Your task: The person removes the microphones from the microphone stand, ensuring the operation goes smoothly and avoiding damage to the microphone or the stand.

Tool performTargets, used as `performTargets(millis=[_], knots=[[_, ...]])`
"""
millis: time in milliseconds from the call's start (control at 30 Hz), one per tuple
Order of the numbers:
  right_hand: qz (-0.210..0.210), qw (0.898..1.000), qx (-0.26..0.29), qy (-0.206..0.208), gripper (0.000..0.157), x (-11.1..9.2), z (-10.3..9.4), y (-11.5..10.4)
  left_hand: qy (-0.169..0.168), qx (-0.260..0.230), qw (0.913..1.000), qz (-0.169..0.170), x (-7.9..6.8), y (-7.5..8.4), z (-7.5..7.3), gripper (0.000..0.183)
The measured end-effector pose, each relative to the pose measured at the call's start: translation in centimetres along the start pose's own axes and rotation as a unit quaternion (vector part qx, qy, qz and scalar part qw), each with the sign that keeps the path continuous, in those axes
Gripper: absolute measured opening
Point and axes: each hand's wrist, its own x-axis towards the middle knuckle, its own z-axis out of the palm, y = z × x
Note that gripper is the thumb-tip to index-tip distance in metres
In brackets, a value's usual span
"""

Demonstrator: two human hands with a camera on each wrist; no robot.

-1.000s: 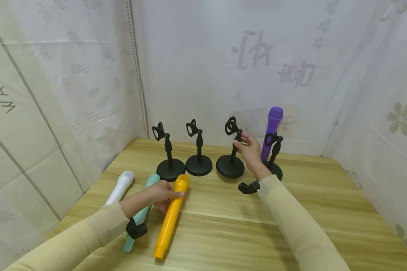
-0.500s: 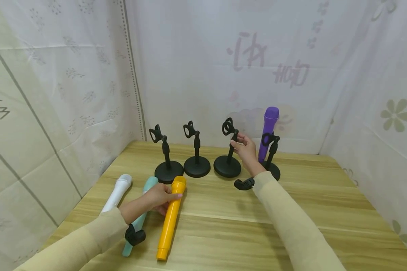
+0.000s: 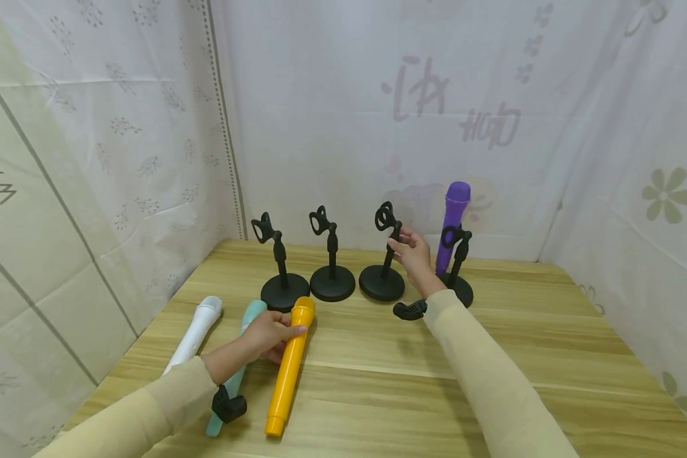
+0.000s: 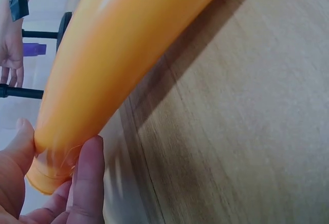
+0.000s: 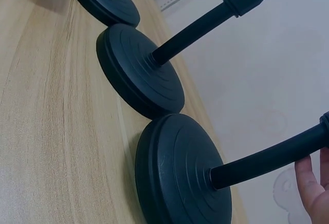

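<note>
Yellow in left hand (image 3: 265, 333): pinches microphone (image 3: 288, 376) below its head, tail toward table's (image 3: 389, 388) near edge, head toward far; beyond and right, nearer far edge, grips black stand (image 3: 387, 263) by the post with right hand (image 3: 415, 257).

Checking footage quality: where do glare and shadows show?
Head: a glossy sheen on the yellow microphone; left wrist: pale glare streaks it, with a dark shadow alongside on the tabletop; right wrist: a soft shadow beside the nearest black stand base.
</note>
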Motion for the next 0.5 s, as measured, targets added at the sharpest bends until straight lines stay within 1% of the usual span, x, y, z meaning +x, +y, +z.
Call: performTargets(millis=[100,267,500], knots=[[-0.003,1.0,0.006,0.002,0.036,0.13,0.02,0.21,0.007,0.001,1.0,0.003,0.08,-0.11,0.07,0.036],[-0.007,1.0,0.016,0.004,0.031,0.2,0.15,0.37,0.01,0.01,0.9999,0.003,0.29,-0.37,0.2,0.032],[-0.003,1.0,0.004,0.004,0.032,0.13,0.46,0.32,0.01,0.028,0.9996,-0.005,0.53,-0.73,0.34,0.029]])
